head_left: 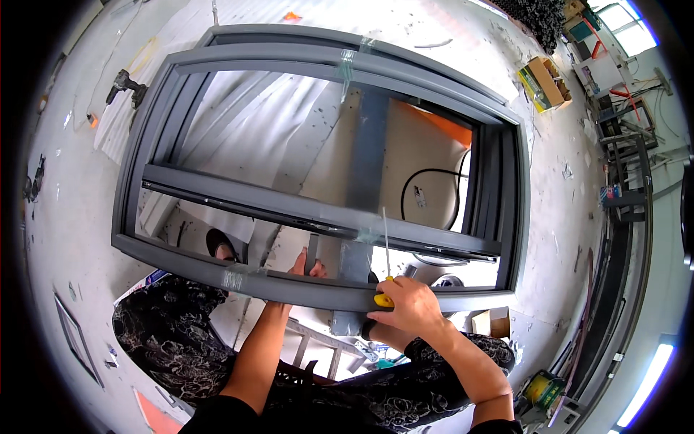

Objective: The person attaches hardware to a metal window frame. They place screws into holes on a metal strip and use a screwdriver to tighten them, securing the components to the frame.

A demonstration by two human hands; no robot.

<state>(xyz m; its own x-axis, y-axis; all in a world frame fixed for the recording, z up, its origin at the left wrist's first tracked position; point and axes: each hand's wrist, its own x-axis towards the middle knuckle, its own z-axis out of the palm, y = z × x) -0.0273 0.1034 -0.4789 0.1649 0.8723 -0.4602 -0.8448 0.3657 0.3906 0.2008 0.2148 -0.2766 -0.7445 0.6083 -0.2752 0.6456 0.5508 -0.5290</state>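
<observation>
Two hands work at the large grey aluminium window frame (pixel 318 210): the right hand (pixel 408 305) clenches a yellow-handled screwdriver (pixel 385 269) above its near rail; the left hand (pixel 303 266) reaches under that rail, grip hidden. Frame looks assembled, tape strips remaining.

An open yellow box (pixel 543 83) with brown contents is seen on the floor at upper right. A small brown carton (pixel 491 322) lies on the floor beside the frame's lower right corner. No screens or signs are made out.
</observation>
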